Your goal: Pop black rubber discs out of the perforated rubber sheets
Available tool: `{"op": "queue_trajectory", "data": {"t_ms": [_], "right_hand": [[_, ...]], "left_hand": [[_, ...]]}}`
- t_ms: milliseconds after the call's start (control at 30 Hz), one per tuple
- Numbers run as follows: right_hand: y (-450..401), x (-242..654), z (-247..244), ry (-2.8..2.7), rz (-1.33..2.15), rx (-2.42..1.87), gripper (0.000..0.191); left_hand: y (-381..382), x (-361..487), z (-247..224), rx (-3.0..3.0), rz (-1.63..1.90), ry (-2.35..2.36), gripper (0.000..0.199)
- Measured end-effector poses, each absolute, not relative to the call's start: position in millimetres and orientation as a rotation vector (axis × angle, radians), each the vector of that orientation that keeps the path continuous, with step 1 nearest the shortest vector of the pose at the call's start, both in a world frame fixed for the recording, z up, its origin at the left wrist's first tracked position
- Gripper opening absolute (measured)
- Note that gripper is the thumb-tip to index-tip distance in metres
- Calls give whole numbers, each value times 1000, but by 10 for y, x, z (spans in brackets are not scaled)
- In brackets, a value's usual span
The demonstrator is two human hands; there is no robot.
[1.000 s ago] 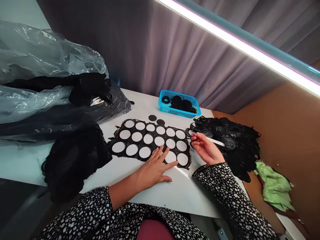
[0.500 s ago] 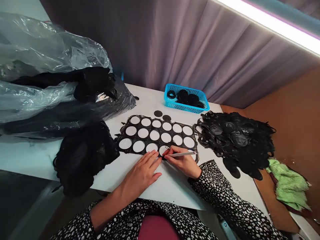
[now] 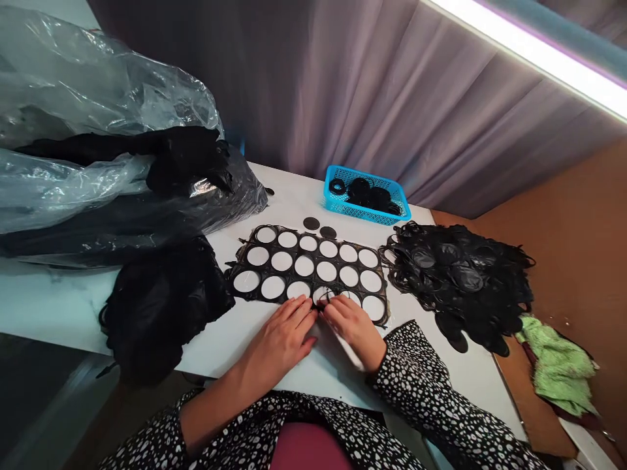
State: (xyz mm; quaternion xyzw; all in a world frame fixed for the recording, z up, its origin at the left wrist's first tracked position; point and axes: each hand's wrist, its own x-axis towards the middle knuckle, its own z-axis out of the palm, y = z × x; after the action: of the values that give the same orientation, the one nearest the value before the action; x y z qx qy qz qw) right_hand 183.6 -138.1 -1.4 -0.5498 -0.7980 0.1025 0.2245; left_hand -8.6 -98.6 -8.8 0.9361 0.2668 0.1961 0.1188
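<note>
A black sheet [image 3: 292, 251] with rows of round holes lies on the white table; the tabletop shows through the holes. My left hand [image 3: 285, 329] rests flat with fingers stretched out, its tips on the sheet's front edge. Close beside it, my right hand [image 3: 353, 326] has its fingers pinched at a front-row hole. A thin black loop [image 3: 329, 295] stands up by these fingertips. Beneath the right palm shows a slim pale tool [image 3: 349, 350], mostly hidden by the hand. Two black discs [image 3: 311, 223] lie behind the sheet.
A blue basket [image 3: 367, 214] with black rings stands at the back. To the right is a heap of black pieces [image 3: 460, 274], beyond it a green cloth [image 3: 563, 372]. Black material [image 3: 161, 307] and a clear plastic bag [image 3: 122, 85] fill the left side.
The slim pale tool pointed up across my right fingers before; now it lies below the palm. My right hand has turned over, fingertips down at the hole. My left hand has barely moved.
</note>
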Motion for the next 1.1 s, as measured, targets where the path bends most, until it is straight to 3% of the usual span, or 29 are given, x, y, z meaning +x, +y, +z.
{"op": "queue_trajectory", "data": {"t_ms": [133, 300, 467, 633, 933, 1100], "right_hand": [[-1253, 2048, 47, -2208, 77, -1544, 19], [-855, 2789, 184, -1586, -93, -1937, 17], [-719, 2762, 207, -1400, 533, -1692, 29], [-757, 2307, 141, -1468, 989, -1490, 25], [-759, 2273, 39, -1525, 1015, -1490, 22], [-767, 2266, 20, -1716, 800, -1546, 17]], "left_hand": [[-977, -90, -104, 2734, 580, 782, 30], [-987, -126, -60, 2794, 556, 760, 36], [-907, -13, 116, 2753, 517, 816, 32], [-678, 186, 28, 2837, 535, 866, 50], [-620, 185, -72, 2835, 381, 895, 53], [-606, 182, -84, 2824, 360, 896, 54]]}}
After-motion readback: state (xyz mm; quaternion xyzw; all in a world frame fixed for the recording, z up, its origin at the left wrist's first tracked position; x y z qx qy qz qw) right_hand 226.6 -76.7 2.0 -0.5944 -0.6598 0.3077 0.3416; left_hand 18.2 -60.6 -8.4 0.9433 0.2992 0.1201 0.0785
